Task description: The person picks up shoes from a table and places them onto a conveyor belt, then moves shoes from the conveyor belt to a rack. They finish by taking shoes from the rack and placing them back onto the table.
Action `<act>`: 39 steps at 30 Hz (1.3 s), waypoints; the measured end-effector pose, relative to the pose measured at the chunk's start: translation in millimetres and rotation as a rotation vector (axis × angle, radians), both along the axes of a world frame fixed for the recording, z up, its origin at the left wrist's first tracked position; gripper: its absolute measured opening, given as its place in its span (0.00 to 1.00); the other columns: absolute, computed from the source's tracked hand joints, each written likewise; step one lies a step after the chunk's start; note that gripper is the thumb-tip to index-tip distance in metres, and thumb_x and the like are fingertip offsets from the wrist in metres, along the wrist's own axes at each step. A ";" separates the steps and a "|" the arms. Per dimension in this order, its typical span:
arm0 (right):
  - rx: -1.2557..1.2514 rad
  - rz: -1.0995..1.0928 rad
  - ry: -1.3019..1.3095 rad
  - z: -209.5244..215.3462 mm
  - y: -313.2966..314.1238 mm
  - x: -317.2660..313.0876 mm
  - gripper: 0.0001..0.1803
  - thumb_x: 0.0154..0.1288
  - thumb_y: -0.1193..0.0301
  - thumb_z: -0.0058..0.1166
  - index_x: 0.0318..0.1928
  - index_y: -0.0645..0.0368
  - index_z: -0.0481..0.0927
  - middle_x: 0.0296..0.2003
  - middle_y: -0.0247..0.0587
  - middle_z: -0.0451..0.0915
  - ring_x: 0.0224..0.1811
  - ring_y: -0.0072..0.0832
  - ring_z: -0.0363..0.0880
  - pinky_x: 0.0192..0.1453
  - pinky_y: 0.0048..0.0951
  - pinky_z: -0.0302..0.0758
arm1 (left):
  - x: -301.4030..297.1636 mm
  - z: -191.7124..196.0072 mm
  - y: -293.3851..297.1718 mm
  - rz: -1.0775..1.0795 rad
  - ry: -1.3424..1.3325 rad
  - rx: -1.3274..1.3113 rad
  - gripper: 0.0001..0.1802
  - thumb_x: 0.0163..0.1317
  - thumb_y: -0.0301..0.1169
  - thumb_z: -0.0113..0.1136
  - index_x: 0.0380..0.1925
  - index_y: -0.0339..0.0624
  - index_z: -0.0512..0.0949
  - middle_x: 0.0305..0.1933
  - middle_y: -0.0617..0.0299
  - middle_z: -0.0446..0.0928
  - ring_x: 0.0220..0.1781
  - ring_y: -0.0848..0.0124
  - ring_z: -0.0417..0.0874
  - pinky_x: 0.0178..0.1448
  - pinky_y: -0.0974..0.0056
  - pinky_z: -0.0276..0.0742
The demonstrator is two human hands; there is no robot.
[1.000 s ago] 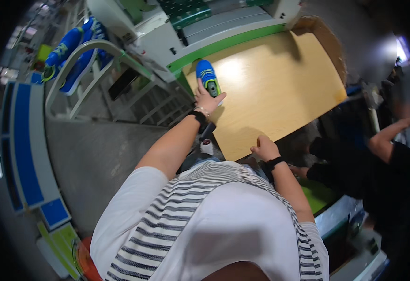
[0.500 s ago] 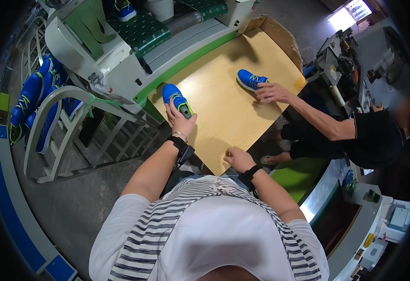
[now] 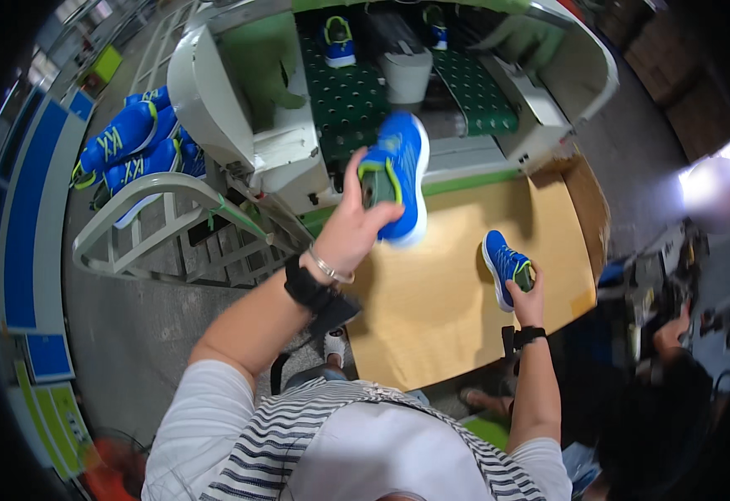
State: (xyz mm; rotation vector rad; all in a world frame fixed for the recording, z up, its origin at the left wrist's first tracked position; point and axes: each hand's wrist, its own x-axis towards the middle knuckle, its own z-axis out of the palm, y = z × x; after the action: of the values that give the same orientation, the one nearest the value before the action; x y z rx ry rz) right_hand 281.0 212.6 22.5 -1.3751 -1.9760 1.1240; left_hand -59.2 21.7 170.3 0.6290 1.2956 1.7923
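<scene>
My left hand [image 3: 355, 219] is closed on the heel end of a blue sneaker [image 3: 409, 167] with a white sole and yellow-green collar lining. It is lifted above the near edge of the conveyor, tilted, with its toe pointing away from me. My right hand [image 3: 529, 301] grips the heel of a second blue sneaker [image 3: 502, 257] at the right part of the light wooden tabletop [image 3: 423, 326]. Something dark fills the opening of each shoe. Whether the right sneaker rests on the board or hangs just above it, I cannot tell.
Beyond the board, a machine carries a green perforated conveyor belt [image 3: 344, 108] with blue shoes [image 3: 339, 43] on it. A pale metal rack [image 3: 160, 188] at left holds several blue sneakers [image 3: 123, 138]. A cardboard edge [image 3: 586, 204] borders the board's right. Another person [image 3: 649, 417] is at lower right.
My left hand has raised its sneaker off the board toward the conveyor. My right hand has reached over and taken the other sneaker, where the co-worker's hand was. The view has turned.
</scene>
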 end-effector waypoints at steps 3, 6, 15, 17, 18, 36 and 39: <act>0.242 0.141 0.185 55.7 29.4 -71.9 0.38 0.56 0.71 0.65 0.66 0.61 0.62 0.53 0.44 0.75 0.56 0.39 0.75 0.64 0.38 0.69 | -50.5 13.5 54.7 0.351 0.679 -0.078 0.49 0.59 0.28 0.60 0.74 0.41 0.39 0.68 0.43 0.59 0.68 0.53 0.66 0.71 0.57 0.64; 0.510 0.251 0.370 136.6 57.7 -195.2 0.38 0.59 0.72 0.64 0.67 0.62 0.61 0.59 0.53 0.72 0.62 0.43 0.72 0.67 0.37 0.66 | -124.9 -1.4 94.3 0.593 0.932 -0.396 0.52 0.58 0.36 0.62 0.73 0.33 0.39 0.72 0.33 0.51 0.72 0.45 0.59 0.74 0.55 0.59; 0.778 0.134 0.122 110.0 182.8 -331.9 0.38 0.59 0.75 0.58 0.70 0.49 0.62 0.64 0.61 0.65 0.66 0.55 0.65 0.67 0.47 0.64 | -22.9 -28.2 26.7 -0.012 1.293 -0.175 0.34 0.66 0.34 0.54 0.70 0.38 0.57 0.74 0.41 0.54 0.73 0.47 0.60 0.75 0.50 0.54; 0.915 0.129 0.227 87.9 113.8 -306.4 0.36 0.60 0.80 0.55 0.69 0.54 0.63 0.64 0.59 0.65 0.66 0.56 0.64 0.71 0.47 0.59 | -5.5 -60.0 -64.3 -0.414 1.254 -0.450 0.31 0.65 0.34 0.53 0.69 0.42 0.61 0.64 0.48 0.71 0.67 0.51 0.68 0.69 0.50 0.62; 0.943 0.247 0.296 74.0 79.5 -283.0 0.33 0.60 0.80 0.55 0.67 0.59 0.64 0.63 0.56 0.67 0.67 0.55 0.62 0.70 0.46 0.61 | 6.3 -89.0 -111.6 -0.492 1.139 -0.640 0.29 0.65 0.35 0.53 0.65 0.39 0.66 0.59 0.42 0.74 0.60 0.47 0.74 0.65 0.48 0.67; 0.284 0.957 -0.425 -65.4 -303.2 -206.9 0.27 0.55 0.73 0.62 0.57 0.62 0.75 0.64 0.63 0.66 0.63 0.58 0.67 0.66 0.45 0.69 | -22.5 -318.7 -545.3 -0.031 0.386 -1.046 0.23 0.64 0.38 0.58 0.55 0.36 0.75 0.50 0.44 0.81 0.52 0.53 0.82 0.58 0.57 0.75; 0.164 1.200 -0.369 -63.3 -388.6 -261.8 0.27 0.58 0.66 0.63 0.57 0.62 0.75 0.63 0.60 0.67 0.63 0.59 0.67 0.66 0.45 0.69 | -32.0 -356.0 -625.4 -0.090 0.506 -1.068 0.21 0.62 0.36 0.59 0.53 0.35 0.77 0.52 0.42 0.79 0.55 0.50 0.80 0.60 0.56 0.74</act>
State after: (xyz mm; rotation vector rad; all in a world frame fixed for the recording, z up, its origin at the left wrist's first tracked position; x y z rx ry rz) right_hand 19.2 -176.1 -40.8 -0.1805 -3.1973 1.1056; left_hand -91.2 -603.7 -185.6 0.4943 2.2332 0.6519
